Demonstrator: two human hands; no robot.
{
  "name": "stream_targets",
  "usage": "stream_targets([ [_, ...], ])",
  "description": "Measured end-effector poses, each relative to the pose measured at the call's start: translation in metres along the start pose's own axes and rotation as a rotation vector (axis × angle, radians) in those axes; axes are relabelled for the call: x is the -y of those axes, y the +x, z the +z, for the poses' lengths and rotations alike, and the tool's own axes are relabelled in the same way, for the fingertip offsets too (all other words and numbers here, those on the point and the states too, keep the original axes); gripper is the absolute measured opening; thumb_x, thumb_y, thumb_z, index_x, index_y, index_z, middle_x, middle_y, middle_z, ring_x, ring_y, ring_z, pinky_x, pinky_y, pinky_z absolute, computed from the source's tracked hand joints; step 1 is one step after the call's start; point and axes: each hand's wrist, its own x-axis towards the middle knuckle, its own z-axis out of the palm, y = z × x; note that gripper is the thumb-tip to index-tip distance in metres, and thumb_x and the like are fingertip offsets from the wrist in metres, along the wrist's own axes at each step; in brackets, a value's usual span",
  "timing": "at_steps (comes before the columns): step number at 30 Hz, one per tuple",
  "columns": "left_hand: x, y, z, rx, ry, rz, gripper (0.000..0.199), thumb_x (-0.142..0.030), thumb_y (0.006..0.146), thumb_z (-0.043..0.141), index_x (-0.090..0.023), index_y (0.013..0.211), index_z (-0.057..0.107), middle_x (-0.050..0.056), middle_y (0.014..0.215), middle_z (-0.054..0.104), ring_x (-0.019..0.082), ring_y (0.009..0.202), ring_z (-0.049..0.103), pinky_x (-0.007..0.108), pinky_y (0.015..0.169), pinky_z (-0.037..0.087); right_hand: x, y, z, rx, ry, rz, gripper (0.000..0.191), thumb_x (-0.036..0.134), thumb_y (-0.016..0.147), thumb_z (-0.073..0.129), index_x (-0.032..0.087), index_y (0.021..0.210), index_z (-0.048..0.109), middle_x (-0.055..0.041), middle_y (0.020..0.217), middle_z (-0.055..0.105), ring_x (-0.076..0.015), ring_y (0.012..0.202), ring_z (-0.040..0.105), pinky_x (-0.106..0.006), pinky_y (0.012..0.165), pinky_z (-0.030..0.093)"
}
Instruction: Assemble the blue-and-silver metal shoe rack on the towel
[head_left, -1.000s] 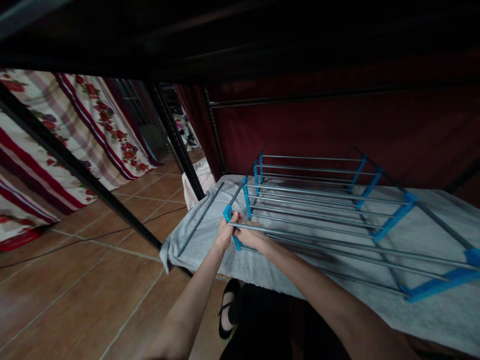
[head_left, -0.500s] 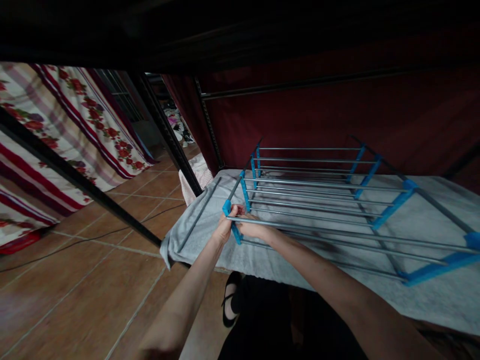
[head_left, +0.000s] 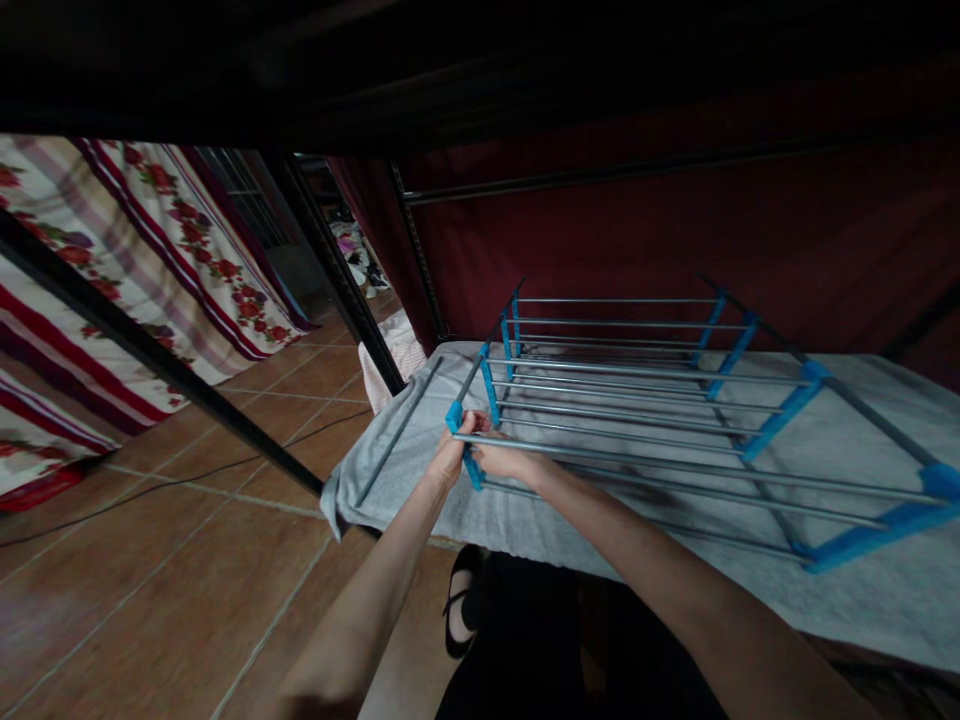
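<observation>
A rack of grey metal tubes (head_left: 645, 372) with blue plastic brackets (head_left: 780, 415) lies across a bed-like surface covered by a grey cloth (head_left: 420, 510). My left hand (head_left: 450, 452) is closed around the rack's near left corner, just below its blue connector (head_left: 454, 414). Close beside it, my right hand (head_left: 501, 456) reaches under the front tube, its fingers bent at the same bracket; the fingertips are partly hidden. A loose grey tube (head_left: 397, 432) rests on the cloth left of the rack.
Black metal posts (head_left: 341, 270) and a slanted bar (head_left: 165, 360) stand at the left. A dark red curtain (head_left: 637, 230) hangs behind the rack. A floral curtain (head_left: 187, 240), tiled floor (head_left: 187, 540) and thin cable (head_left: 225, 463) are at the left.
The rack's right end has shifted very slightly to the left. Both hands keep their places at the near left corner.
</observation>
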Motion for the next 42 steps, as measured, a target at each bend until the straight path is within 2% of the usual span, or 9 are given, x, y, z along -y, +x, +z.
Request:
stream_targets([
  [5,0.001,-0.001,0.003,0.011,0.003,0.029,0.043,-0.055,0.071,0.069,-0.017,0.089,0.065,0.005,0.085,0.067,0.019,0.082,0.064,0.030,0.079,0.048,0.004,-0.001,-0.002,0.006,-0.127,0.005,0.024,0.015,0.088,0.047,0.016,0.105,0.062,-0.0086,0.117,0.064,-0.0220,0.106,0.058,-0.030,0.088,0.046],
  [10,0.000,-0.001,0.008,-0.053,0.024,0.034,0.044,-0.054,0.070,0.070,-0.016,0.091,0.064,0.004,0.077,0.065,0.019,0.075,0.062,0.032,0.076,0.049,0.021,-0.012,-0.010,-0.002,-0.239,-0.004,0.028,0.015,0.091,0.041,0.015,0.112,0.059,-0.0101,0.112,0.066,-0.0213,0.096,0.063,-0.032,0.083,0.049],
  [15,-0.002,-0.005,0.003,-0.187,0.210,0.161,0.040,-0.047,0.068,0.073,-0.016,0.093,0.064,0.004,0.081,0.064,0.019,0.079,0.061,0.032,0.077,0.047,0.043,-0.054,-0.016,-0.092,-0.368,-0.031,0.031,0.019,0.093,0.043,0.009,0.120,0.054,-0.0185,0.118,0.061,-0.0265,0.108,0.058,-0.039,0.092,0.045],
  [18,-0.005,-0.012,0.002,-0.235,0.273,0.266,0.042,-0.039,0.067,0.074,-0.018,0.101,0.062,0.002,0.083,0.063,0.017,0.076,0.059,0.030,0.075,0.046,0.048,-0.087,-0.024,-0.198,-0.474,-0.162,0.028,0.013,0.093,0.041,0.016,0.117,0.054,-0.0113,0.115,0.061,-0.0217,0.108,0.056,-0.035,0.093,0.043],
  [22,-0.011,-0.020,0.007,-0.221,0.255,0.354,0.041,-0.034,0.073,0.070,-0.020,0.109,0.056,0.000,0.083,0.061,0.015,0.074,0.056,0.027,0.073,0.045,0.052,-0.113,-0.038,-0.310,-0.541,-0.256,0.026,0.013,0.095,0.037,0.019,0.112,0.056,-0.0062,0.101,0.061,-0.0185,0.093,0.057,-0.030,0.083,0.045],
  [28,-0.015,-0.022,0.011,-0.183,0.196,0.360,0.044,-0.027,0.072,0.067,-0.022,0.113,0.050,-0.002,0.080,0.059,0.014,0.070,0.055,0.026,0.069,0.044,0.052,-0.104,-0.047,-0.407,-0.647,-0.249,0.039,0.014,0.095,0.038,0.016,0.133,0.044,-0.0128,0.119,0.057,-0.0236,0.111,0.050,-0.040,0.098,0.036],
  [31,-0.017,-0.023,0.011,-0.191,0.223,0.388,0.048,-0.022,0.071,0.065,-0.021,0.116,0.049,-0.002,0.080,0.059,0.014,0.072,0.055,0.027,0.073,0.044,0.047,-0.095,-0.049,-0.349,-0.706,-0.127,0.042,0.010,0.094,0.037,0.015,0.135,0.043,-0.0116,0.109,0.061,-0.0231,0.099,0.055,-0.037,0.088,0.042],
  [36,-0.024,-0.024,0.007,-0.152,0.233,0.384,0.058,-0.024,0.074,0.064,-0.023,0.129,0.046,0.000,0.086,0.059,0.014,0.078,0.056,0.028,0.080,0.044,0.046,-0.091,-0.055,-0.293,-0.722,-0.068,0.041,0.011,0.094,0.035,0.018,0.134,0.045,-0.0118,0.115,0.059,-0.0219,0.099,0.056,-0.033,0.085,0.043],
  [42,-0.028,-0.025,-0.003,-0.052,0.176,0.275,0.059,-0.026,0.075,0.064,-0.025,0.132,0.048,0.000,0.086,0.059,0.013,0.067,0.049,0.026,0.067,0.043,0.049,-0.090,-0.062,-0.230,-0.705,-0.032,0.049,0.010,0.093,0.031,0.021,0.140,0.038,-0.0116,0.122,0.057,-0.0214,0.102,0.057,-0.031,0.081,0.045],
])
